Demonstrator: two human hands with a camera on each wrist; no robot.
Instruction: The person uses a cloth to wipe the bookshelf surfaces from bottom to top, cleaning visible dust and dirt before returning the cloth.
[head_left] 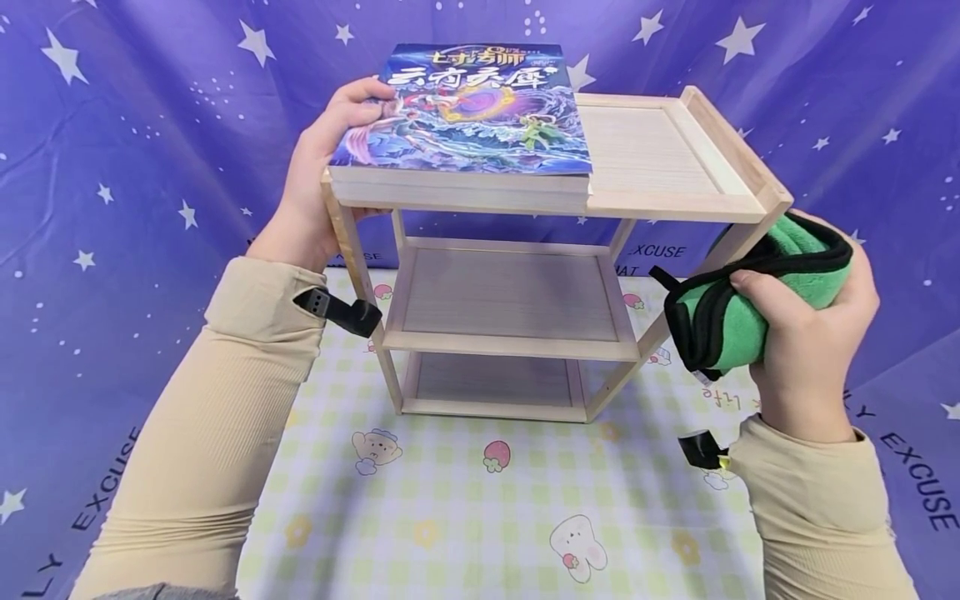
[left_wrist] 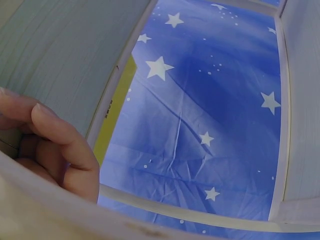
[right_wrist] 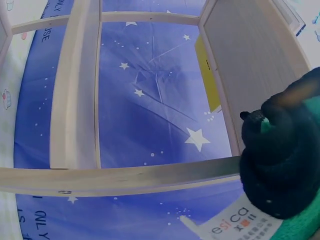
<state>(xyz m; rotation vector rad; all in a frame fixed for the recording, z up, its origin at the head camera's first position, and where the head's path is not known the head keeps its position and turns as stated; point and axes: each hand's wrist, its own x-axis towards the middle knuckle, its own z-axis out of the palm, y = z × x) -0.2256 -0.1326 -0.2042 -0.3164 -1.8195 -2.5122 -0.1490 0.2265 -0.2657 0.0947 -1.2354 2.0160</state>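
Note:
A light wooden three-tier shelf (head_left: pixel 510 292) stands on the cloth-covered table. On the left part of its top board lies a thick book (head_left: pixel 480 117) with a blue fantasy cover. My left hand (head_left: pixel 318 162) grips the shelf's upper left end, some fingers over the book's left edge; the left wrist view shows curled fingers (left_wrist: pixel 75 145) beneath the top board. At the upper right end my right hand (head_left: pixel 813 342) holds a folded green towel (head_left: pixel 806 279) with black trim, against or close to the shelf's right leg. A white printed label (right_wrist: pixel 240 220) hangs from the towel.
The tablecloth (head_left: pixel 450 517) has a pale green check with cartoon prints. Behind and beside the table hangs a blue-purple curtain (head_left: pixel 150 125) with white stars. Past the top board's edge shows a yellow strip (right_wrist: pixel 207 75) with small print.

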